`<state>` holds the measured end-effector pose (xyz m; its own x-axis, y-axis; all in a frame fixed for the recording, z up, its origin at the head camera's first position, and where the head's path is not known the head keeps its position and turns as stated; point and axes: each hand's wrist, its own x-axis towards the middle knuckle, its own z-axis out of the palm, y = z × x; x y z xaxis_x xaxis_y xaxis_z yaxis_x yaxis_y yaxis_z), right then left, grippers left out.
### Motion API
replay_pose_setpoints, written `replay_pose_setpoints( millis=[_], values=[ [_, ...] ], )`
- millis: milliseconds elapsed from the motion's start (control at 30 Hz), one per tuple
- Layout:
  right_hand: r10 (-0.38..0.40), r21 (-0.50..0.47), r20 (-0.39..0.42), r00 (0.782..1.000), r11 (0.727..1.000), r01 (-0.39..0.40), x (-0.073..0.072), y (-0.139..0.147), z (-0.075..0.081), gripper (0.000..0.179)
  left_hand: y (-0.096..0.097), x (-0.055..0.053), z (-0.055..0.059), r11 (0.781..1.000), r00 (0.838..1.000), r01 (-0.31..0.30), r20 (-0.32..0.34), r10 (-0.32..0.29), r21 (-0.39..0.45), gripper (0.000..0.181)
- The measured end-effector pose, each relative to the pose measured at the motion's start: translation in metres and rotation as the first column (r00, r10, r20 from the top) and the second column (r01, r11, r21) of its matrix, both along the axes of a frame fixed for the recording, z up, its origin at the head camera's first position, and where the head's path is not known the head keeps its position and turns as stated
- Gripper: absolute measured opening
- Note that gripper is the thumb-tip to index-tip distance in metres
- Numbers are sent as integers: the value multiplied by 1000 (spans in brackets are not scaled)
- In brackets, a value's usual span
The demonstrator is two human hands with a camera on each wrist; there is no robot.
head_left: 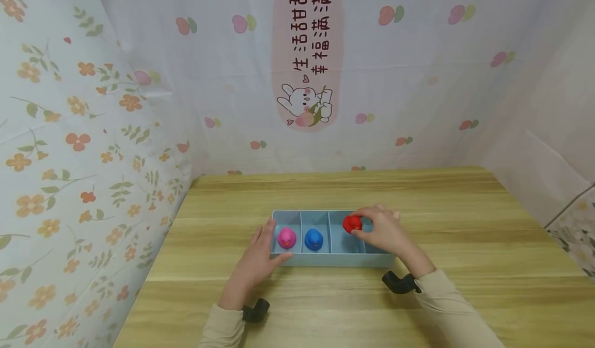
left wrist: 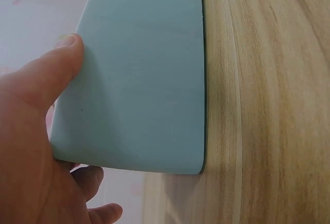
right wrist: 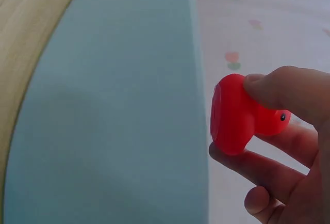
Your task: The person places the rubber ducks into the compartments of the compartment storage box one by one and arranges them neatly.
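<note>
A light-blue divided box (head_left: 334, 259) stands on the table, its compartments in a row. Inside it, a pink rubber duck (head_left: 286, 238) sits in the leftmost compartment and a blue rubber duck (head_left: 313, 239) in the one beside it. My left hand (head_left: 256, 257) grips the box's left end, thumb at the front wall and fingers round the side. Between thumb and fingers, my right hand (head_left: 383, 230) pinches a red rubber duck (right wrist: 234, 114), held above the rim over the third compartment from the left. That hand partly covers the rightmost compartment.
The box rests on a wood-grain table (head_left: 325, 306). Behind the table hangs a patterned cloth (head_left: 395, 90), with a floral cloth (head_left: 93, 183) at the left. Black wrist mounts (head_left: 398, 282) sit under both wrists, close to the tabletop.
</note>
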<state>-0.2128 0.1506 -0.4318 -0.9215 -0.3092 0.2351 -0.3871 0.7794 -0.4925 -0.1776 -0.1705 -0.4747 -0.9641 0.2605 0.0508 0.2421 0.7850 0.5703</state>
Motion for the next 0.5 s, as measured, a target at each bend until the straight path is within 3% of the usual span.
replay_pose_setpoints(
  millis=[300,500],
  values=[
    [-15,106,-10,1000,994,16,-1,-14,-11,34,-1,-1,-2,1000,1000,9,-1,-9,-6,96],
    [-11,219,10,1000,976,8,-4,-19,-15,34,0,0,1,1000,1000,7,-1,-7,-8,96]
  ],
)
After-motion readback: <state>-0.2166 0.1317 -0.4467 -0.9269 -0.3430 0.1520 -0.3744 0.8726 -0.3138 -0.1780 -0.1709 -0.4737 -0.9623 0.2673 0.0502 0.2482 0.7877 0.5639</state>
